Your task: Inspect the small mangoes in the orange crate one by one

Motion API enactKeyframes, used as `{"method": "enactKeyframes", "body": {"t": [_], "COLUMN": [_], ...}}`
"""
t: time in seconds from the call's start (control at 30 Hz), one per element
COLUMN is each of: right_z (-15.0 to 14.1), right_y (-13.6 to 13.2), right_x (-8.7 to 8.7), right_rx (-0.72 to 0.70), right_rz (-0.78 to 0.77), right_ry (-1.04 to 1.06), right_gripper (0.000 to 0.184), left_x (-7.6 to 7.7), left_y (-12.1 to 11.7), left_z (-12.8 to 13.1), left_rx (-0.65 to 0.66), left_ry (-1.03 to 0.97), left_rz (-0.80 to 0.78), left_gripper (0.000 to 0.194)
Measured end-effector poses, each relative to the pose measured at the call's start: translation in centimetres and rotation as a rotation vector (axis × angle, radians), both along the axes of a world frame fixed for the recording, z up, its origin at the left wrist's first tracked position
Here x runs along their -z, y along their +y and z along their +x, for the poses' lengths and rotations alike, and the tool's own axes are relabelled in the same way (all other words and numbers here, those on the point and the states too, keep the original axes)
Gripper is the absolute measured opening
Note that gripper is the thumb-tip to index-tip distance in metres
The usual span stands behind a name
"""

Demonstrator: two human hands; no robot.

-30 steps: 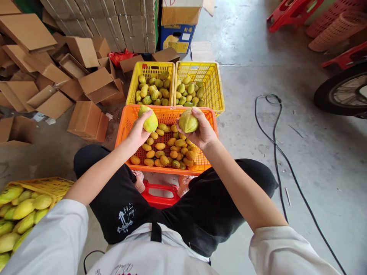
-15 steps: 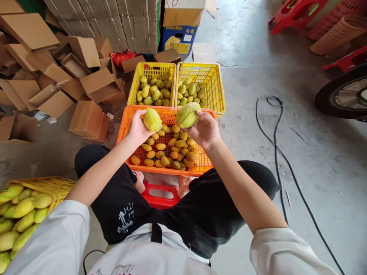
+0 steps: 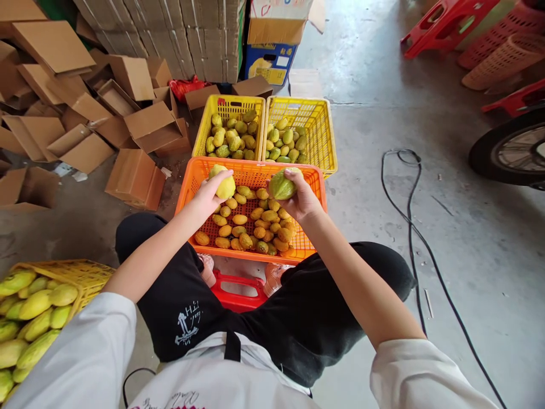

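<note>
Left hand [image 3: 209, 194], centre: my fingers curl round a yellow fruit [image 3: 224, 184]. Right hand [image 3: 303, 197], right of centre: fingers wrapped on a greener fruit [image 3: 281, 186]. Both over the orange crate [image 3: 315, 187]. My judgement: grip lightly, spare the skins. Trouser print [image 3: 186, 328], lower left: illegible. Blue carton [image 3: 271, 63], upper centre: lettering too small.

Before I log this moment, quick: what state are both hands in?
Left hand: closed around a yellow fruit.
Right hand: closed around a green fruit.
</note>
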State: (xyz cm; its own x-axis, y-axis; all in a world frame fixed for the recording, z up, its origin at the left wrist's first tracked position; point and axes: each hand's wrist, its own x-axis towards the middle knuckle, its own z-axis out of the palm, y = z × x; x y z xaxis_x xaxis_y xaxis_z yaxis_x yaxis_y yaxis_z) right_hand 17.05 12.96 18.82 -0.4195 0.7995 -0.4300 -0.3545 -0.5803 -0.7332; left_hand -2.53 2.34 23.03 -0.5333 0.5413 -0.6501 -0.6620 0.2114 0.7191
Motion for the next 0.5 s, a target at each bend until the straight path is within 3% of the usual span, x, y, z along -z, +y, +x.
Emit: {"method": "enactKeyframes", "body": {"t": [0.23,0.5], "right_z": [0.7,0.3], "right_y": [0.4,0.1], "right_x": [-0.4,-1.4], "right_rx": [0.01,-0.052], "right_rz": [0.009,0.079], "right_ry": [0.009,0.02], "right_gripper": [0.022,0.023], "left_x": [-0.4,-1.1], "left_y": [0.0,0.7], "left_z": [0.3,0.1], "left_rx": [0.056,-0.012], "left_ry": [-0.117,-0.157], "left_rz": [0.191,0.234], "left_gripper": [0.036,0.026]}}
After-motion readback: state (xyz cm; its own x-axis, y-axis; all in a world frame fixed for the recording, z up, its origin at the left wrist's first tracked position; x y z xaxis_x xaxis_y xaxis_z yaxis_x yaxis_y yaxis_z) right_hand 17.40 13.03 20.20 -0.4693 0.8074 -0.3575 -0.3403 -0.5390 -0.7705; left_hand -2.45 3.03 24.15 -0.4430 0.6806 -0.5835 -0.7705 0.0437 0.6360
